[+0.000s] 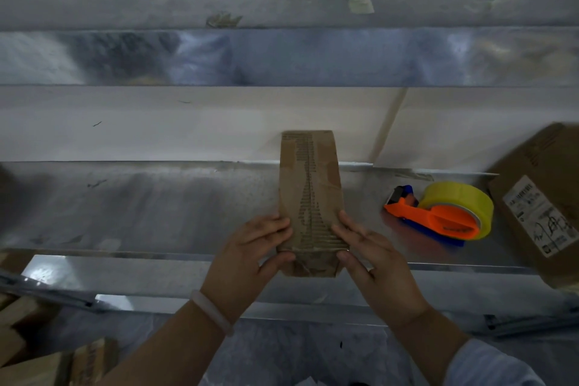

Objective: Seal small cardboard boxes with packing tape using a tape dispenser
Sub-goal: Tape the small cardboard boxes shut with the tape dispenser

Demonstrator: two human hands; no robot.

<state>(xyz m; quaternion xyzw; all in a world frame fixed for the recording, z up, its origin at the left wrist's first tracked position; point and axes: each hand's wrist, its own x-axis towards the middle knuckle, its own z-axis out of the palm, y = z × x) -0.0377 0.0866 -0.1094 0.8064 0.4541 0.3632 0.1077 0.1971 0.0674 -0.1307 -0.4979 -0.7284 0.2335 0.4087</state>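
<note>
A narrow brown cardboard box (308,185) with torn, ridged paper along its top seam lies lengthwise on the metal table (150,207). My left hand (250,257) grips its near left corner, fingers on top and thumb on the near end. My right hand (372,257) grips the near right corner the same way. An orange and blue tape dispenser (438,219) with a yellow tape roll (460,200) lies on the table to the right of the box, untouched.
A larger cardboard box (545,197) with a printed label sits at the right edge. More cardboard pieces (40,354) lie low at the bottom left. A white board (156,125) spans the table behind the box.
</note>
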